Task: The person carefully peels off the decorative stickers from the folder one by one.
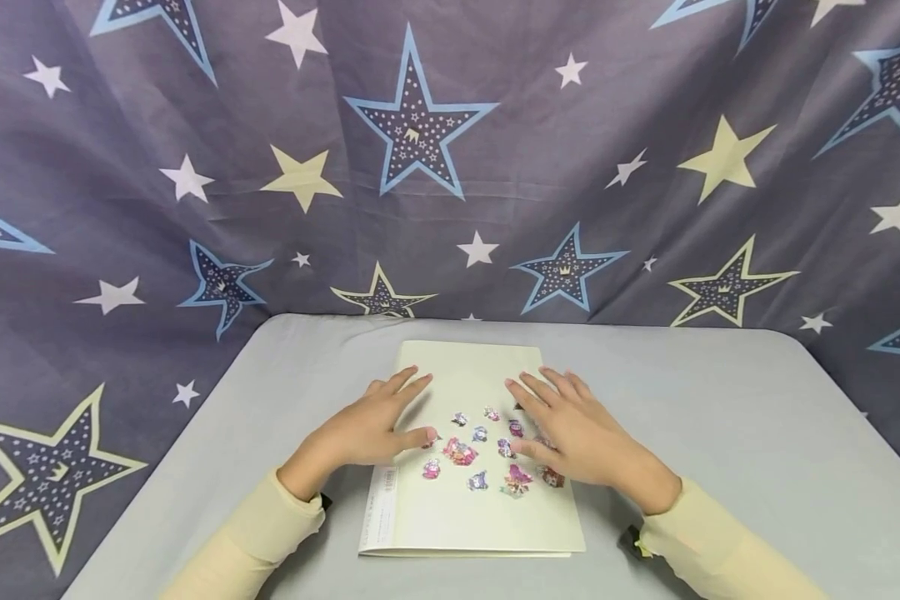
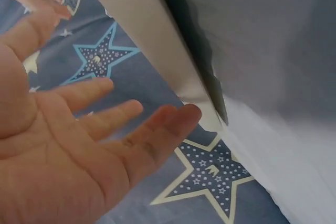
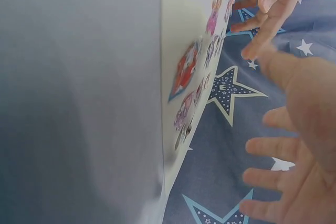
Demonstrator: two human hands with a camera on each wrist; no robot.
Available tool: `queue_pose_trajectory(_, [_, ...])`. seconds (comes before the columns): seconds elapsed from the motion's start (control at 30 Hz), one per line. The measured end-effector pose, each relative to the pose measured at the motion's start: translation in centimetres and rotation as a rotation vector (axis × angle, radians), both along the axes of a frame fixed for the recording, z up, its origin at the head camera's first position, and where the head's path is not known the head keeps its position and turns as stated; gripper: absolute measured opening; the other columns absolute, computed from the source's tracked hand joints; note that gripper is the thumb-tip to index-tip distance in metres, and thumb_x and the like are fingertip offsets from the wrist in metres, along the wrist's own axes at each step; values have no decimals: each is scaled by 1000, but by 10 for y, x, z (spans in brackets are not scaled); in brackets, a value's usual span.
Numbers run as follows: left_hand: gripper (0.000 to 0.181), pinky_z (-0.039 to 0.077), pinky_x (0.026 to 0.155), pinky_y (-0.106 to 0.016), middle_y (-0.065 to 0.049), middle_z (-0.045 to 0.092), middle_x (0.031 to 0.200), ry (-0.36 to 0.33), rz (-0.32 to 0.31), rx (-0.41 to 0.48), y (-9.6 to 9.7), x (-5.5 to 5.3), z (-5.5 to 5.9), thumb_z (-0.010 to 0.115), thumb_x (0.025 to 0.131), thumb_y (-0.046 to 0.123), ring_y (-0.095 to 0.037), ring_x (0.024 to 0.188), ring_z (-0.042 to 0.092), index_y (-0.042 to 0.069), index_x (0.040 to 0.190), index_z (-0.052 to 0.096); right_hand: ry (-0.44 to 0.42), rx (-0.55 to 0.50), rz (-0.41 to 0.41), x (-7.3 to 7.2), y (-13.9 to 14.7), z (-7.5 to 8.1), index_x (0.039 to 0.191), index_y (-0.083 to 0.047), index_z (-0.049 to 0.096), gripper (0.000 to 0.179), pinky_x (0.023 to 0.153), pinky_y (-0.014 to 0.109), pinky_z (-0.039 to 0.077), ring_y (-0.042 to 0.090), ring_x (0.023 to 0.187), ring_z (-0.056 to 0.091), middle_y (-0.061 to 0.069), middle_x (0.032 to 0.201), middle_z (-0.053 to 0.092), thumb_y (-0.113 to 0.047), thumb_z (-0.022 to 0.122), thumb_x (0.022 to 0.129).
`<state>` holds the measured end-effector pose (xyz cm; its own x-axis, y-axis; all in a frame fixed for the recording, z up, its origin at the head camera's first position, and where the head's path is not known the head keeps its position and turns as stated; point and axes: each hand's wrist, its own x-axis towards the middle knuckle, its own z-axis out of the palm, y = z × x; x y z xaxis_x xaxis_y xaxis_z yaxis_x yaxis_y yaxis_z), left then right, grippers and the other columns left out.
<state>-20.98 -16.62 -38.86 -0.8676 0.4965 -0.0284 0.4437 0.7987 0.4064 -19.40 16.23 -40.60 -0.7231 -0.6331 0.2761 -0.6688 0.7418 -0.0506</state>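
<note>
A pale cream folder (image 1: pixel 487 525) lies on the table, with several small colourful cartoon stickers scattered over its middle. Pink and red ones (image 1: pixel 460 452) sit near the centre, and a blue one (image 1: pixel 478 481) lies below them. My left hand (image 1: pixel 371 423) hovers over the folder's left side, palm down, fingers spread. Over the right side my right hand (image 1: pixel 573 429) is held the same way, partly hiding some stickers. Both palms look bare in the wrist views. In the right wrist view a red sticker (image 3: pixel 186 71) shows near the folder's edge.
A grey cloth covers the table (image 1: pixel 720 417). Behind it hangs a dark curtain (image 1: pixel 450 225) printed with stars. A white label strip (image 1: pixel 379 508) runs along the folder's lower left edge.
</note>
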Motion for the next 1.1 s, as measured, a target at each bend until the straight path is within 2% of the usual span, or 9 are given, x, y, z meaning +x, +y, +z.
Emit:
queue_pose_trajectory(0.17, [81, 40, 111, -62, -29, 39, 153, -7, 121, 47, -6, -6, -1, 70, 97, 41, -47, 136, 45, -1, 156, 36, 13, -38, -1, -2, 1, 0, 144, -5, 56, 60, 107, 56, 46, 36, 125, 58, 14, 137, 62, -41, 69, 98])
queue_pose_trajectory(0.33, [77, 50, 102, -54, -29, 57, 133, -34, 205, 34, -11, -10, 0, 76, 94, 33, -39, 119, 58, -10, 148, 43, 28, -35, 0, -2, 3, -1, 130, -4, 67, 44, 92, 47, 56, 28, 101, 65, 10, 113, 71, -31, 74, 95])
queue_pose_trajectory(0.4, [74, 54, 96, -50, -27, 61, 127, -71, 236, 44, -11, -10, 0, 77, 93, 31, -35, 110, 64, -11, 146, 45, 38, -38, 6, -3, 3, -2, 123, -4, 70, 38, 86, 44, 57, 25, 93, 65, 8, 104, 71, -27, 76, 93])
queue_pose_trajectory(0.5, [63, 60, 78, -43, -21, 64, 113, -170, 283, 97, -12, -11, 0, 77, 93, 27, -27, 85, 72, -8, 139, 53, 32, -50, 20, -4, 4, -2, 116, -3, 73, 31, 80, 42, 57, 23, 86, 65, 7, 97, 71, -22, 77, 92])
queue_pose_trajectory(0.6, [48, 58, 58, -34, -14, 60, 97, -259, 323, 156, -12, -11, -1, 76, 94, 23, -21, 58, 70, -6, 127, 58, -5, -62, 29, -4, 4, -2, 114, -2, 74, 28, 79, 41, 57, 23, 87, 66, 7, 97, 71, -19, 77, 92])
queue_pose_trajectory(0.77, [27, 57, 52, -33, -14, 61, 77, -316, 347, 181, -14, -10, -3, 76, 94, 21, -21, 52, 68, -1, 99, 62, -68, -72, 54, -4, 2, -5, 114, -1, 73, 28, 81, 40, 58, 23, 92, 66, 8, 100, 72, -18, 77, 92])
queue_pose_trajectory(0.83, [26, 58, 51, -34, -15, 61, 76, -343, 349, 205, -15, -10, -4, 77, 93, 19, -22, 52, 68, -1, 97, 62, -79, -78, 66, -4, 1, -5, 113, -1, 73, 27, 81, 39, 58, 22, 92, 66, 7, 100, 71, -19, 77, 93])
queue_pose_trajectory(0.93, [32, 60, 52, -35, -15, 58, 81, -392, 354, 255, -16, -10, -4, 78, 92, 16, -23, 55, 67, -6, 109, 62, -82, -83, 79, -3, 0, -5, 109, -3, 73, 24, 79, 36, 57, 19, 89, 64, 5, 96, 70, -20, 78, 92])
queue_pose_trajectory(1.1, [69, 61, 53, -34, -16, 57, 90, -451, 366, 295, -18, -13, -5, 80, 90, 13, -24, 59, 67, -16, 141, 45, -83, -67, 95, 1, -5, -4, 103, -5, 73, 21, 73, 31, 54, 15, 82, 59, 1, 90, 67, -22, 79, 91])
